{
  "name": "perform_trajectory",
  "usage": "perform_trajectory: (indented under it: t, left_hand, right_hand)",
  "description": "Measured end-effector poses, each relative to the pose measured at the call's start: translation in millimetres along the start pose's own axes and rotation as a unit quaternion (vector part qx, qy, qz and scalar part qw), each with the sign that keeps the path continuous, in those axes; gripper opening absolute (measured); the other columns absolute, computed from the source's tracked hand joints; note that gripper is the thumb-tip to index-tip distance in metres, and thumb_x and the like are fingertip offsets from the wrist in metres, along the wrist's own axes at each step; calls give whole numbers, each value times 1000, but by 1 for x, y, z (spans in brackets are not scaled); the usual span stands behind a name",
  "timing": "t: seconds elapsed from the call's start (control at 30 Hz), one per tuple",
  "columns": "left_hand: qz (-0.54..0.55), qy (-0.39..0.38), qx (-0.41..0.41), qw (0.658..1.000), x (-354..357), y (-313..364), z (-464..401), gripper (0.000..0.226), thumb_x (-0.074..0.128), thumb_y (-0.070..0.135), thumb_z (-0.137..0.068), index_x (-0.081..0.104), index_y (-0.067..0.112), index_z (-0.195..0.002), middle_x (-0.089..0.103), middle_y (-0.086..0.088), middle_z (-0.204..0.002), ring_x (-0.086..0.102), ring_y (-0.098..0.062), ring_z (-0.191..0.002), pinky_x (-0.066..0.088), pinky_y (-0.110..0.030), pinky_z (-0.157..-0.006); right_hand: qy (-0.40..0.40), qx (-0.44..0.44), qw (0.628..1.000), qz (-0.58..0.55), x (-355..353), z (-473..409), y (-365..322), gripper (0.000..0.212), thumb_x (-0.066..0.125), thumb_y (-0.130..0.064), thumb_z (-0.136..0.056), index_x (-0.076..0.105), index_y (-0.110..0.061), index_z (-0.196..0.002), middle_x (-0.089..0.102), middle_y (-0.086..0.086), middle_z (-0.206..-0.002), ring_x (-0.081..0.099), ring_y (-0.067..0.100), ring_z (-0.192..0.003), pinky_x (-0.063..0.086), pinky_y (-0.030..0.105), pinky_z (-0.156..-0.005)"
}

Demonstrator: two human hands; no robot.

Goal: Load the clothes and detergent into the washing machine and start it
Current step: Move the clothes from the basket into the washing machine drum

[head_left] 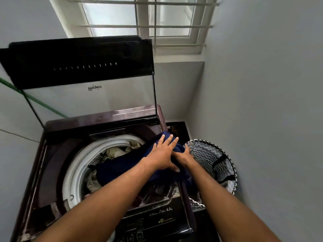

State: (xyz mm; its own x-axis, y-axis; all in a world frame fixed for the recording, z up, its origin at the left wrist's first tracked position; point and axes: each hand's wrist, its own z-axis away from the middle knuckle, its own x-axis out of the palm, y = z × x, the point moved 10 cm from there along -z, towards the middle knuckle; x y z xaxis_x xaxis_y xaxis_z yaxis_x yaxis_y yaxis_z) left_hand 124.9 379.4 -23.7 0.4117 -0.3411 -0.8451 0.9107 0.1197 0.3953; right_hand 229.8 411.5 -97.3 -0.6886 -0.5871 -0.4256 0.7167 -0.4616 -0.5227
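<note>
Pressing flat on a navy garment (132, 165), the left hand (161, 154) lies with fingers straight and spread, while the right hand (183, 157) is half hidden under it; its fingers seem tucked into the cloth, but whether they pinch it I cannot tell. The garment drapes over the right edge of the washer (57, 154), part of it already sagging into the drum (76, 165) on top of pale clothes (118, 151), part still bunched on the rim beside the basket (209, 159), which stands just right of the machine against the wall. The lid (78, 75) stands raised at the back. No detergent shows in this view. The cloth looks soft, limp and light; it will fold and slide rather than hold any shape, and trailing ends could catch on the rim. Best taken by a gathered handful near its middle, or pushed down with a flat palm, so the whole bundle drops into the drum. Loading seems well under way; detergent and starting at the panel (153, 222) remain.
</note>
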Motion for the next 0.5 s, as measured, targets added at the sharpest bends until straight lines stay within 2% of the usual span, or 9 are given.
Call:
perform_trajectory:
  t: [0.07,0.1,0.17,0.2,0.27,0.3,0.37,0.4,0.5]
  left_hand:
    - [26,-17,-3,1000,4,-4,-5,135,88,56,-56,7,21,-158,5,5,-166,-8,-32,-152,13,-54,-122]
    - [31,-19,-2,999,4,-5,-6,135,89,56,-55,9,20,-158,8,6,-166,-6,-32,-152,13,-52,-123]
    - [38,-16,-1,999,1,-6,-6,133,90,54,-56,13,19,-158,12,7,-165,-3,-30,-152,10,-45,-124]
    - [39,-12,1,999,0,-4,-6,131,90,52,-56,14,19,-158,13,6,-165,-1,-29,-153,9,-40,-125]
    - [34,-2,5,999,-3,-2,-6,129,90,52,-56,17,19,-158,16,6,-164,2,-29,-153,10,-38,-122]
    - [33,4,6,999,-4,-2,-6,129,90,52,-55,19,20,-157,19,6,-164,4,-30,-152,14,-39,-122]
    - [37,10,6,999,-3,-4,-7,129,92,52,-52,22,22,-156,23,6,-162,9,-31,-152,18,-41,-122]
    - [43,10,5,999,-3,-7,-8,129,93,51,-51,23,22,-156,25,6,-161,12,-31,-151,20,-41,-123]
    - [66,40,13,997,-8,-11,-3,124,93,47,-50,29,25,-153,35,5,-154,35,-27,-141,31,-40,-118]
  right_hand:
    - [-41,33,997,-49,18,-4,9,152,74,-81,-34,-16,-45,-151,22,9,-162,36,39,-140,44,50,-97]
    - [-49,34,996,-63,22,-5,10,146,75,-78,-40,-12,-45,-152,27,11,-159,40,38,-137,45,48,-94]
    - [-57,-12,994,-87,23,-4,-2,120,76,-64,-61,9,-35,-156,44,14,-148,52,32,-124,48,42,-93]
    - [-56,-37,993,-96,21,-4,-8,107,76,-58,-64,24,-30,-152,53,12,-140,57,28,-115,50,40,-92]
    - [-48,-61,992,-98,19,-5,-14,93,73,-56,-54,47,-22,-136,64,8,-123,64,23,-104,56,40,-86]
    - [-38,-68,992,-96,17,-4,-18,84,73,-53,-52,53,-20,-126,67,8,-115,66,22,-99,58,41,-84]
    - [6,-66,995,-76,13,-8,-20,67,71,-50,-51,55,-21,-110,69,10,-106,68,24,-91,59,44,-82]
    - [39,-60,996,-53,8,-2,-25,64,70,-50,-53,53,-21,-107,68,11,-106,68,26,-91,59,44,-82]
    - [151,-61,985,60,-9,25,-44,52,65,-46,-77,52,-13,-115,65,14,-115,64,33,-107,50,33,-83]
